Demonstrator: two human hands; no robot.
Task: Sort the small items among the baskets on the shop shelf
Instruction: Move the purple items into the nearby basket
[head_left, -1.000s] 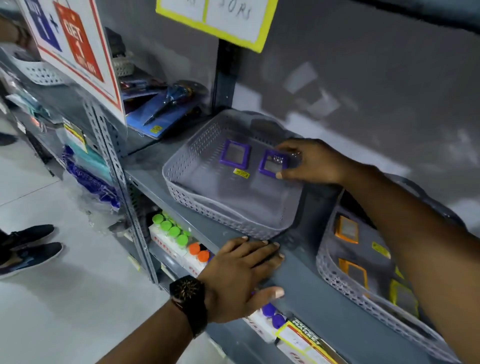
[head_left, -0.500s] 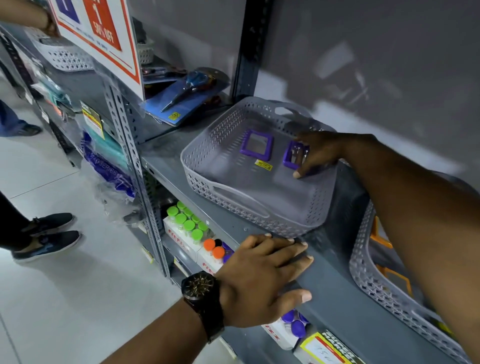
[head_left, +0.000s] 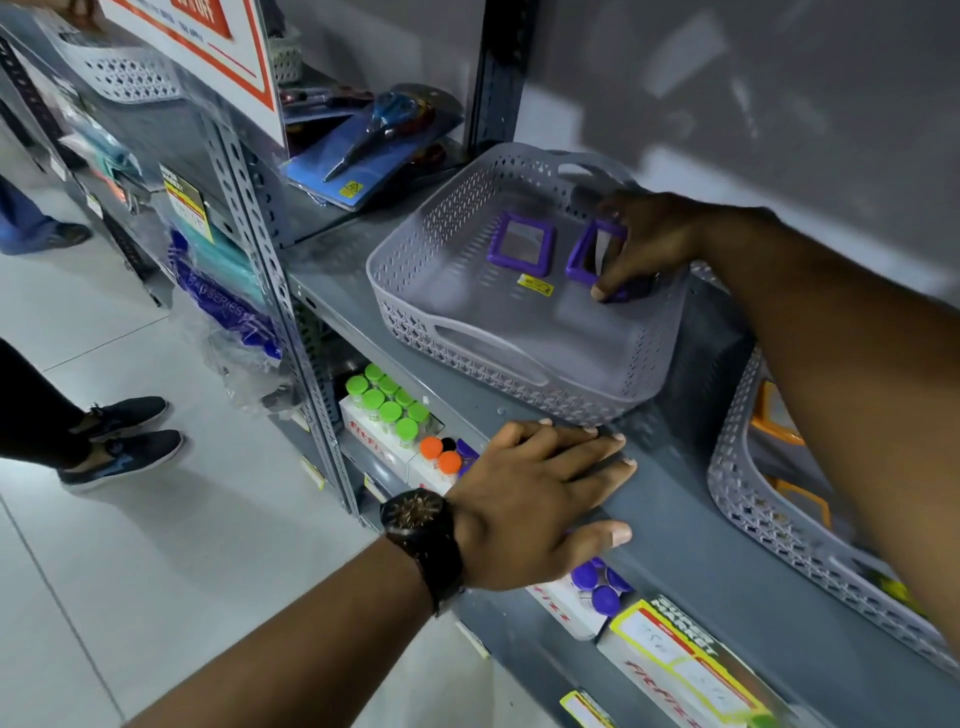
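The left hand (head_left: 540, 499) lies flat on the front edge of the grey metal shelf (head_left: 670, 525), palm down, fingers spread slightly and stretched forward, thumb out along the lip; it holds nothing. A dark wristwatch (head_left: 421, 535) sits on that wrist.

Behind it on the shelf stands a grey perforated basket (head_left: 415, 291) with cut-out handles. Two purple square frames are in it. The left purple frame (head_left: 521, 243) lies flat on the basket floor toward the back, its centre pane pale and shiny. A small yellow sticker (head_left: 535, 285) sits on the floor just in front of it. The right purple frame (head_left: 584, 254) is tilted up on edge, and the right hand (head_left: 644, 244) curls over it, fingers bent round its far side and thumb pressing down at the lower corner, so it is pinched in a loose grip.

Further right, partly hidden by the right forearm, a second grey basket (head_left: 753, 499) holds orange frames (head_left: 769, 415); two show, and more may be covered.

On the shelf below, green-capped bottles (head_left: 387, 402) stand in a white box, about eight visible, with two orange-capped ones (head_left: 440, 454) beside them.
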